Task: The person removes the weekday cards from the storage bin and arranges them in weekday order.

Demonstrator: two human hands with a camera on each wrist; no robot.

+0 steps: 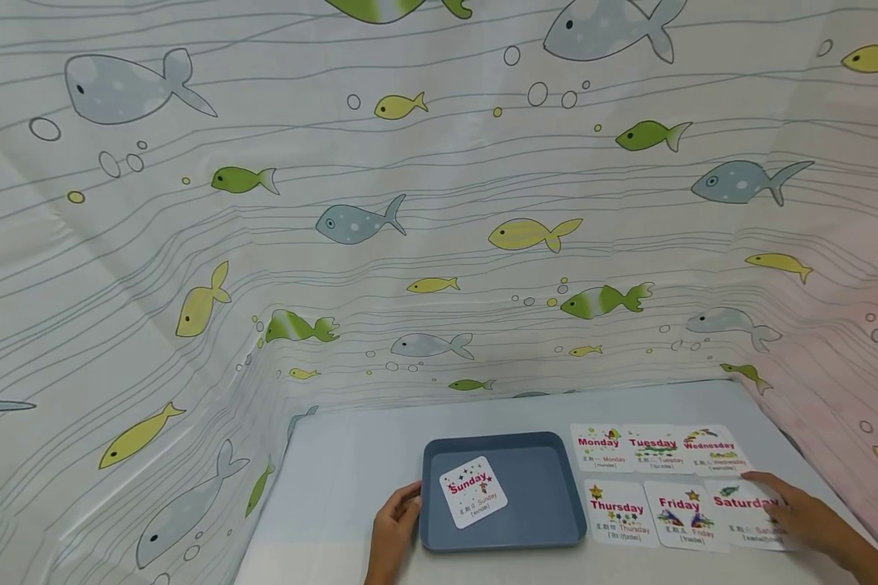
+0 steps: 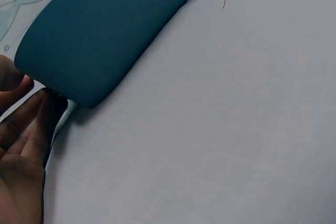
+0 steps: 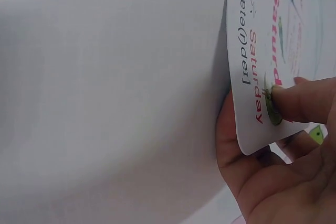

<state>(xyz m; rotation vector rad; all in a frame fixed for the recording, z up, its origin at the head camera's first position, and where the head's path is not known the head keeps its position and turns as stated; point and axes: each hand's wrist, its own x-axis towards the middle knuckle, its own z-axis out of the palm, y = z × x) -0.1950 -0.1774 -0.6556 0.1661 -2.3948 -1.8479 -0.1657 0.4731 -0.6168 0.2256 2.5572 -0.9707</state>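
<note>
A blue-grey tray (image 1: 512, 520) sits on the table, with a white "Sunday" card (image 1: 473, 492) lying tilted in its left part. At the tray's left side, my left hand (image 1: 395, 524) grips the edge. The left wrist view shows its fingers at the tray's corner (image 2: 68, 61). My right hand (image 1: 805, 516) pinches the "Saturday" card (image 1: 742, 516) by its right side. In the right wrist view the thumb (image 3: 302, 100) lies on the printed face and fingers are behind the card, whose near edge is lifted off the table.
Right of the tray, the "Monday" (image 1: 601, 449), "Tuesday" (image 1: 654, 449) and "Wednesday" (image 1: 710, 451) cards form a back row. "Thursday" (image 1: 620, 516) and "Friday" (image 1: 684, 520) cards lie in front. A fish-patterned sheet (image 1: 439, 179) hangs behind and around the white table (image 1: 336, 487).
</note>
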